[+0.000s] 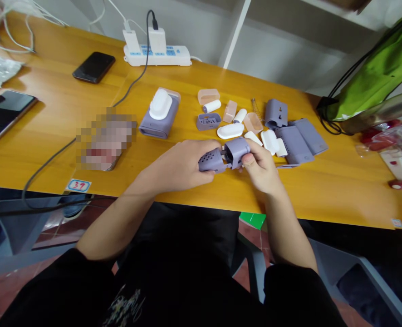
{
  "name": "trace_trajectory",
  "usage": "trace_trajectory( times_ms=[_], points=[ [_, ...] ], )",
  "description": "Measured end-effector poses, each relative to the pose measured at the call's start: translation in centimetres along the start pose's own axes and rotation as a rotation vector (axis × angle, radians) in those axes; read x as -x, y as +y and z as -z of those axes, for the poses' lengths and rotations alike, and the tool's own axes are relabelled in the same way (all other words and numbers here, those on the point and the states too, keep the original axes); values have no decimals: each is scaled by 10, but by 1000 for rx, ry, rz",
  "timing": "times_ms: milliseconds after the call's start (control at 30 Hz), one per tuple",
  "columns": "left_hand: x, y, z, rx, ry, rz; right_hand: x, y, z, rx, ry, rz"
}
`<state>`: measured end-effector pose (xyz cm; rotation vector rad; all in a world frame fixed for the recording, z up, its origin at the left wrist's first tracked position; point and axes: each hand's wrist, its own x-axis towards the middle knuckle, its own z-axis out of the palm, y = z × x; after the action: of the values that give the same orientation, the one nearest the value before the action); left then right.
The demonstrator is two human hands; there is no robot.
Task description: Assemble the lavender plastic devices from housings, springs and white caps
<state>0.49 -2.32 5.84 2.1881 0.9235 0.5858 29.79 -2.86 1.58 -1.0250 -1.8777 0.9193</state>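
A: Locate perforated purple housing (210, 161)
B: Gripped at frame centre, inside curled left hand (183, 164)
A: Locate purple sleeve (238, 152)
B: Pinched just right of housing, between thumb and fingers of right hand (263, 170)
A: Check upper left
B: See white power strip (179, 56) with two chargers plugged in

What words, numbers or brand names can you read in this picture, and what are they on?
"39": on the left sticker, at the table's front edge.
Right sticker: too small to read.
Shirt print: too blurred to tell if it is writing.
I can read nothing else.
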Motion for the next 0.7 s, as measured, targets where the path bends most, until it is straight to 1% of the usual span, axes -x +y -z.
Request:
trace_trajectory(
  times_ms=[167,367,500,700],
  points=[
    [-1,0,1,49,-9,8,-2,-6,-2,62,4,20],
    [-2,2,1,88,-28,30,-1,-8,-3,68,6,24],
    [-3,4,0,99,-32,43,-1,-9,-4,111,17,35],
    [-1,4,-2,81,8,45,1,-7,-7,189,21,85]
  ],
)
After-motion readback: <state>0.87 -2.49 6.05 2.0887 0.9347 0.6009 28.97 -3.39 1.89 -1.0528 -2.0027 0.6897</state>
